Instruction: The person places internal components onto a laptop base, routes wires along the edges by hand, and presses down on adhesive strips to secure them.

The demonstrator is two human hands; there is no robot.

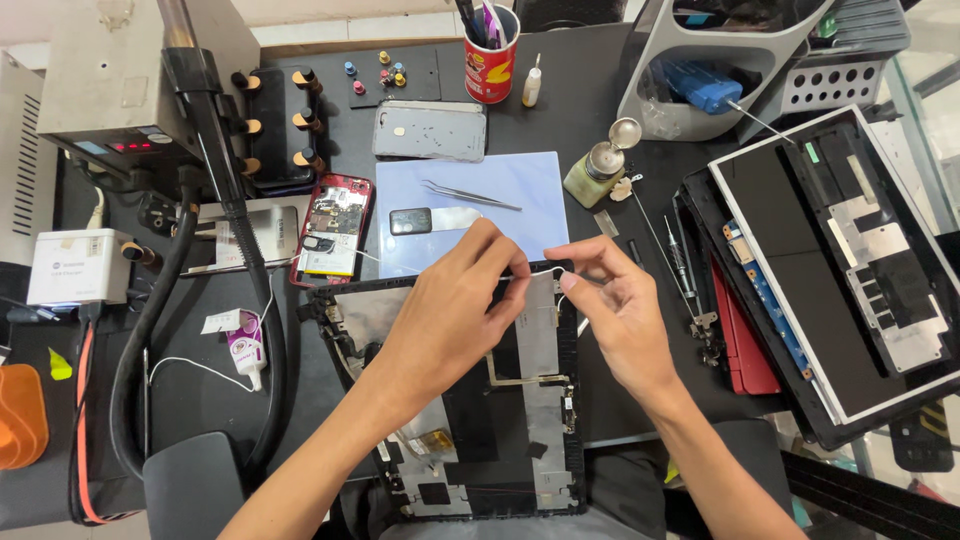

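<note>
1. Tabletop point(590, 120): a dark work surface that carries every item listed below.
2. Opened laptop base point(850, 270), far right: it lies tilted, its inner metal shields and a blue circuit strip exposed, so disassembly there looks well advanced.
3. Laptop lid shell point(530, 400), centre near: it lies inside-up with no display panel in it, and bare foil, black tape patches and hinges show. The stripping appears largely done; the thin cabling along its far edge is what the hands now work on.
4. Left hand point(455, 310): it rests over the shell's far left part, fingers closed in a narrow pinch on the thin white wire point(540, 272).
5. Right hand point(620, 310): its thumb and forefinger pinch the same wire at the shell's far right corner.
6. Blue mat point(520, 180), far centre: it carries tweezers point(470, 195).
7. Red phone point(332, 230), left of the mat: its back is off and its internals are exposed.
8. Loose screws and hinge parts point(700, 325), right of the shell: already removed, as far as can be judged.
</note>
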